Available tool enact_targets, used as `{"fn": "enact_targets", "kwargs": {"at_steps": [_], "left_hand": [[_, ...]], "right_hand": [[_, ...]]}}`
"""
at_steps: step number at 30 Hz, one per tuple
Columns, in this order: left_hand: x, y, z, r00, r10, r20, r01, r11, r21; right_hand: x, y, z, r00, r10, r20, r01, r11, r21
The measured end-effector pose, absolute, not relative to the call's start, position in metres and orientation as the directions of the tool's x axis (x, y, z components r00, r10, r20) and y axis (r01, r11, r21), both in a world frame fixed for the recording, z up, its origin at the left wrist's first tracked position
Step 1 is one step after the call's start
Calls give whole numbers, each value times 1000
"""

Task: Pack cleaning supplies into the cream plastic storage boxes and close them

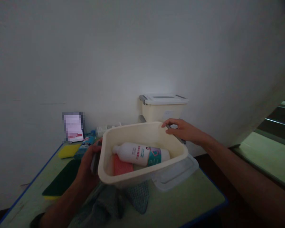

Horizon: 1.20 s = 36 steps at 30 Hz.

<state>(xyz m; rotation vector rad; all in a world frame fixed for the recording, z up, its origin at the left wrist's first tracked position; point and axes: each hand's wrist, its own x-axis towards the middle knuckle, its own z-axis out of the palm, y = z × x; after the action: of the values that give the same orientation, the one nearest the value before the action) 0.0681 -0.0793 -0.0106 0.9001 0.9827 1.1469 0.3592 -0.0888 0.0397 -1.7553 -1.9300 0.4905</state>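
Observation:
A cream plastic storage box (130, 129) is held up above the table, tilted so that I look into it. My left hand (91, 161) grips its left end at a grey latch (95, 156). At the opposite end, my right hand (180, 128) is closed on the rim and grey latch there. Inside lies a white bottle (130, 153) on its side, with a green and purple label. A red sponge-like block (121, 166) sits partly under the bottle. The translucent lid (177, 177) shows below the box's right front; how it is supported is hidden.
Behind stands a lidded cream box (156, 109) near the wall. To the left are a tablet-like screen (72, 126), a blue bottle (86, 144), a yellow sponge (68, 151) and a dark green scouring pad (64, 177). Grey cloths (104, 199) lie on the table in front.

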Motion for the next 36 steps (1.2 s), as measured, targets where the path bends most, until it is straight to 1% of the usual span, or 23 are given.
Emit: {"fn": "enact_targets", "kwargs": {"at_steps": [2, 4, 9, 12, 16, 19, 21, 22, 23, 25, 27, 29, 31, 33, 36], "left_hand": [[85, -77, -11, 170, 976, -137, -364, 192, 912], [103, -73, -15, 215, 971, -104, -390, 183, 902], [141, -59, -37, 258, 963, -74, -351, 164, 922], [149, -50, -48, 291, 954, -72, -261, 152, 953], [143, -43, -52, 356, 934, -46, -74, 77, 994], [130, -42, -53, 378, 926, -5, 43, -13, 999], [118, -42, -56, 383, 923, 31, 106, -77, 991], [112, -41, -57, 382, 923, 52, 138, -112, 984], [105, -39, -58, 378, 923, 75, 171, -149, 974], [91, -35, -60, 363, 923, 127, 239, -224, 945], [77, -29, -59, 345, 923, 168, 301, -279, 912], [64, -22, -58, 326, 925, 194, 351, -308, 884], [51, -16, -58, 302, 930, 208, 391, -320, 863], [41, -8, -57, 285, 934, 215, 426, -325, 844], [31, 5, -52, 316, 930, 186, 474, -325, 818]], "right_hand": [[372, -92, 43, -15, 994, 104, 815, 72, -575], [387, -94, 42, 28, 993, 111, 827, 39, -561], [419, -95, 24, 81, 985, 152, 896, -5, -445], [432, -91, 13, 91, 976, 200, 940, -18, -341], [429, -89, 8, 87, 960, 266, 978, -32, -206], [403, -95, 12, 101, 933, 346, 990, -62, -123], [374, -104, 13, 90, 911, 404, 994, -55, -97], [357, -108, 13, 50, 898, 437, 995, -8, -97], [341, -112, 11, -16, 896, 444, 989, 79, -123], [312, -117, 5, -96, 899, 428, 954, 206, -218], [294, -117, -1, -124, 898, 422, 919, 265, -292], [287, -114, -5, -124, 890, 439, 897, 289, -333], [287, -112, -6, -153, 890, 429, 883, 318, -344], [287, -111, -4, -185, 892, 413, 882, 336, -330], [275, -110, 1, -199, 874, 443, 882, 357, -308]]}}
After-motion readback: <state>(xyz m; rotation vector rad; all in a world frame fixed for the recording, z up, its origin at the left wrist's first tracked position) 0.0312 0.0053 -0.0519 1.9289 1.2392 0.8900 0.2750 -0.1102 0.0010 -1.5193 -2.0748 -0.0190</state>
